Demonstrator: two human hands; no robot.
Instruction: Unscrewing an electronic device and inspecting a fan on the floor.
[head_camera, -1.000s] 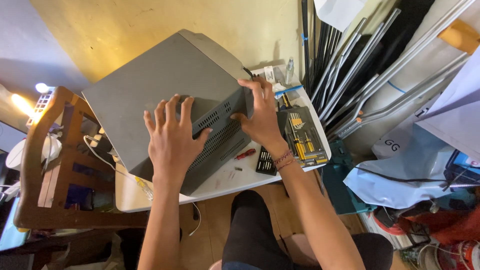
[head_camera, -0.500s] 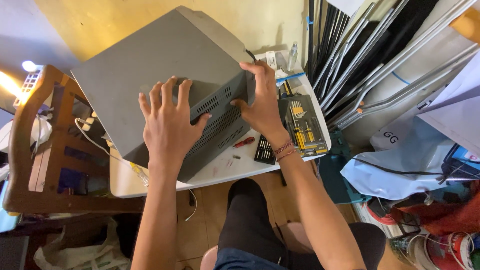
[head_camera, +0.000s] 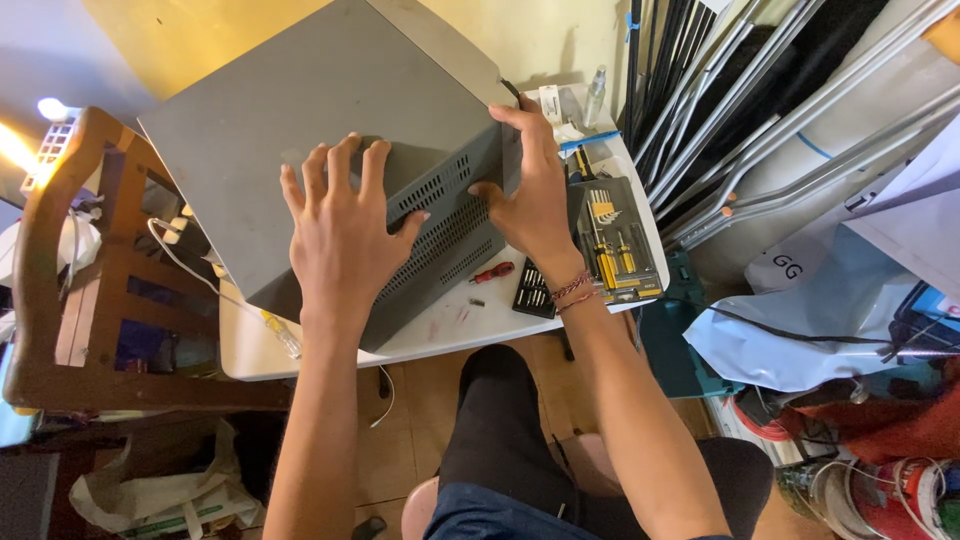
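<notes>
- Grey metal tubes and black rods lean in a bundle to your right, just beyond the white table; a wooden chair stands at your left.
- Beside your right wrist lies an open screwdriver kit, with a black bit holder and a small red screwdriver near the table's front edge.
- Your grey metal case rests on the table, tilted, its slotted vent side facing you.
- Your left hand lies flat, fingers spread, across the top edge where it meets the vents; it presses, not clamps.
- Your right hand wraps the case's right corner, thumb on the vent side, fingers closed on the edge.
- Hidden: the case's far side is cut off at the top, and small parts on the table are too small to tell.
</notes>
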